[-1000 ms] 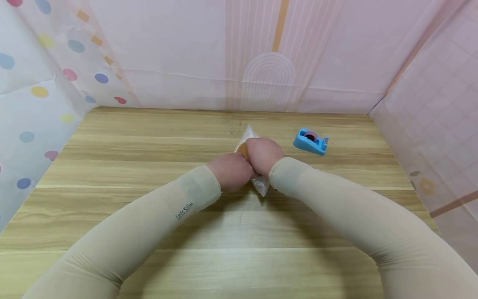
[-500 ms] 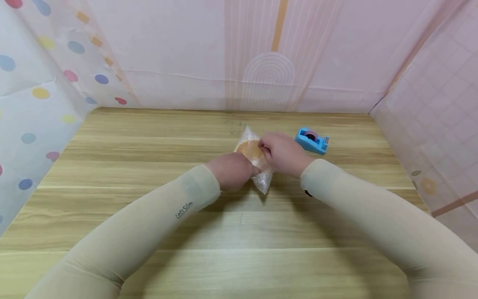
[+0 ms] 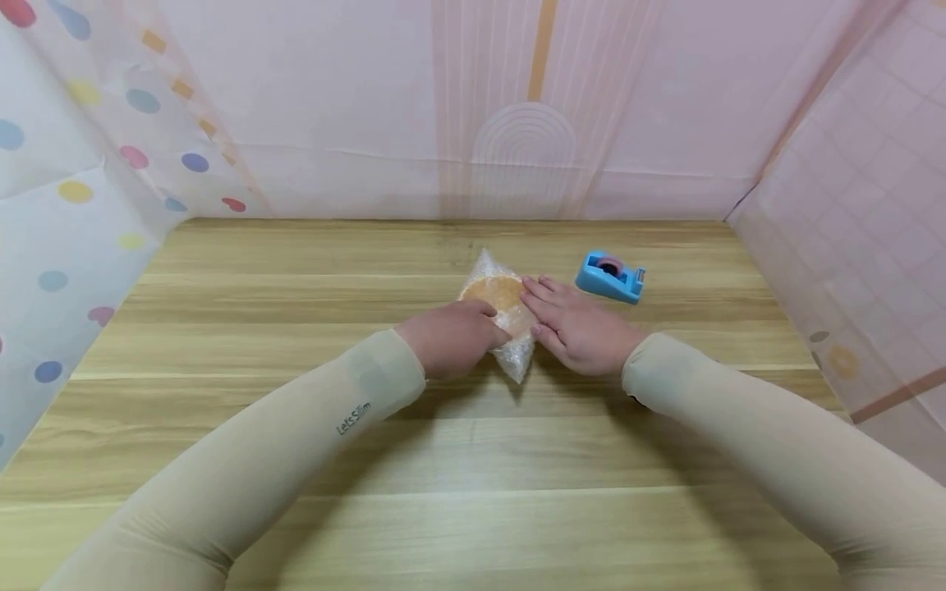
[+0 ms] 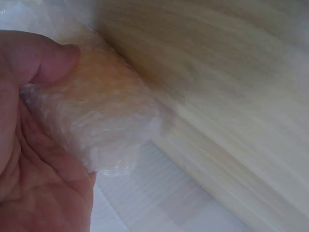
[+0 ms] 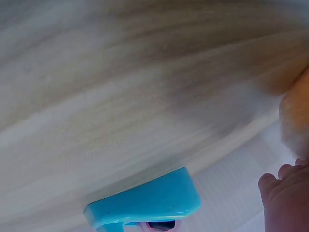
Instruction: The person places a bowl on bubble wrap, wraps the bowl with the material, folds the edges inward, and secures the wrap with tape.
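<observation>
A bubble-wrapped bundle (image 3: 516, 359) sits on the wooden table, its clear wrap ending in points at the far and near ends. Through the wrap shows something round and orange (image 3: 497, 291); its kind cannot be made out. My left hand (image 3: 452, 338) grips the bundle's left side, and in the left wrist view the thumb (image 4: 55, 63) presses on top of the plastic. On the right side, my right hand (image 3: 580, 328) lays extended fingers against the wrap's edge. The underside of the bundle is hidden.
A blue tape dispenser (image 3: 610, 277) with a pinkish roll stands on the wooden table (image 3: 473, 492), just beyond my right hand. Patterned sheets (image 3: 332, 107) line the back and both sides.
My right hand has drawn back to the right, away from the left hand, and its curled fingers have straightened along the wrap's edge. The left hand keeps its grip.
</observation>
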The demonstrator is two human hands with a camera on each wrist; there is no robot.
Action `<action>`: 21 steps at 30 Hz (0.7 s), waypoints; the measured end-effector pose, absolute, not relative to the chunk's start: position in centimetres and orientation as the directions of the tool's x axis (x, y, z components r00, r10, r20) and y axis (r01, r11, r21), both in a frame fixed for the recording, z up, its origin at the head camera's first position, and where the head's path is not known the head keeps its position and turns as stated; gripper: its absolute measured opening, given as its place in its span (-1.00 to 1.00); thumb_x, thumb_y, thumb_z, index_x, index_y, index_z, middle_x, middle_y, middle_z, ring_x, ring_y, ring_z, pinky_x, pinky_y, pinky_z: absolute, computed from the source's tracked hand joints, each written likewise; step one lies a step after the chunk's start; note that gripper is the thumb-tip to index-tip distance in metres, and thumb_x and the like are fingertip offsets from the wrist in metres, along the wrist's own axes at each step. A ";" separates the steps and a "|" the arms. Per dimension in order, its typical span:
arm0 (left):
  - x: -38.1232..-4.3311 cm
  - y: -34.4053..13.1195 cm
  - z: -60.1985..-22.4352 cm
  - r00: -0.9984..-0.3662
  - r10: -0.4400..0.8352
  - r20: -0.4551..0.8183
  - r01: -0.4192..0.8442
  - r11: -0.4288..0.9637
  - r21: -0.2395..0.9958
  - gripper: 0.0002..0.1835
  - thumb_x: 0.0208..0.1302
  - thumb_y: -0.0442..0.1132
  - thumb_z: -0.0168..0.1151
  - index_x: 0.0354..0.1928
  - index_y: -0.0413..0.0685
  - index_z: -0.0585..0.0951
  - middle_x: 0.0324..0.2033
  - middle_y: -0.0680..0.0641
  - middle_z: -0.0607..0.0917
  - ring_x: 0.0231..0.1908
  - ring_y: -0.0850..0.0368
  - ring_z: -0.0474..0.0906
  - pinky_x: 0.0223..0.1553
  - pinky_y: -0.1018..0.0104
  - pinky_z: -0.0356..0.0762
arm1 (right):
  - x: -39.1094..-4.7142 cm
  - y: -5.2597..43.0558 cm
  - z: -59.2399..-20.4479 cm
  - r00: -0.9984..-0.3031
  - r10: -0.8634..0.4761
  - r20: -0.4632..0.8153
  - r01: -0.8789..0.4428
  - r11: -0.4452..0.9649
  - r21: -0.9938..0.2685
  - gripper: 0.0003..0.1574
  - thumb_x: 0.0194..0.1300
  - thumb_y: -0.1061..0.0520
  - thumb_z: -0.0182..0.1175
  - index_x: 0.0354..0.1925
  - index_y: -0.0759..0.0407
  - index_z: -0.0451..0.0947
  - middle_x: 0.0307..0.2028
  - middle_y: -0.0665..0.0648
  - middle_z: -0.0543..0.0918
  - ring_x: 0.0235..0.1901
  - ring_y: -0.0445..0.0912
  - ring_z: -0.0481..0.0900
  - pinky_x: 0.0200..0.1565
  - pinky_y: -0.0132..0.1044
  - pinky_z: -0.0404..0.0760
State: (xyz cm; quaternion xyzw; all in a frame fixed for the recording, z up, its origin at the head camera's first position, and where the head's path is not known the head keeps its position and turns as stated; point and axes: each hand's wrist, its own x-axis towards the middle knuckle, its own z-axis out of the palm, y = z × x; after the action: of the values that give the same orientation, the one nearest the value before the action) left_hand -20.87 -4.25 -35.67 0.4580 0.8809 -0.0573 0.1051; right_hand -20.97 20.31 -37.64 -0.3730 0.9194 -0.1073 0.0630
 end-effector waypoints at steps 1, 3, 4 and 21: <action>-20.9 -4.3 -35.8 -0.561 0.793 -0.237 0.817 0.577 -0.004 -0.53 0.49 -0.45 0.09 0.29 0.13 0.65 0.24 -0.03 0.74 0.48 -0.12 0.41 0.56 0.05 0.32 | -20.9 20.3 -37.7 -0.714 -0.699 -0.036 -0.671 0.699 -0.246 -0.21 0.69 -0.05 -0.10 0.64 0.32 0.03 0.67 0.30 0.02 0.68 0.25 -0.09 0.66 0.15 0.00; -20.9 -4.4 -35.9 -0.566 0.790 -0.238 0.814 0.581 -0.005 -0.50 0.50 -0.45 0.06 0.34 0.14 0.63 0.29 0.00 0.70 0.54 -0.11 0.32 0.60 0.05 0.25 | -20.8 20.3 -37.6 -0.720 -0.693 -0.037 -0.665 0.704 -0.249 -0.21 0.69 -0.05 -0.10 0.64 0.31 0.03 0.68 0.29 0.01 0.68 0.24 -0.10 0.66 0.14 0.00; -20.9 -4.4 -35.9 -0.566 0.790 -0.237 0.814 0.582 -0.005 -0.49 0.50 -0.45 0.05 0.36 0.14 0.61 0.31 0.00 0.69 0.56 -0.11 0.29 0.61 0.04 0.22 | -20.8 20.3 -37.6 -0.722 -0.691 -0.038 -0.663 0.706 -0.250 -0.21 0.69 -0.05 -0.10 0.64 0.31 0.03 0.68 0.28 0.01 0.68 0.23 -0.10 0.66 0.14 0.00; -20.9 -4.5 -36.3 -0.536 0.821 -0.198 0.841 0.539 -0.044 -0.54 0.54 -0.41 0.02 0.37 0.01 0.58 0.49 -0.12 0.46 0.46 -0.17 0.43 0.56 -0.04 0.31 | -21.0 20.3 -37.8 -0.730 -0.679 -0.071 -0.642 0.718 -0.268 -0.20 0.70 -0.08 -0.14 0.67 0.24 -0.02 0.70 0.21 -0.05 0.69 0.18 -0.12 0.67 0.12 -0.03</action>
State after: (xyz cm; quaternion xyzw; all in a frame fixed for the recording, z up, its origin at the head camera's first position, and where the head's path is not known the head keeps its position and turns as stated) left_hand -20.93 -4.48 -36.27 0.4754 0.8738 -0.0670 0.0769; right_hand -21.00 20.30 -37.83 -0.3579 0.9233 -0.1131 0.0821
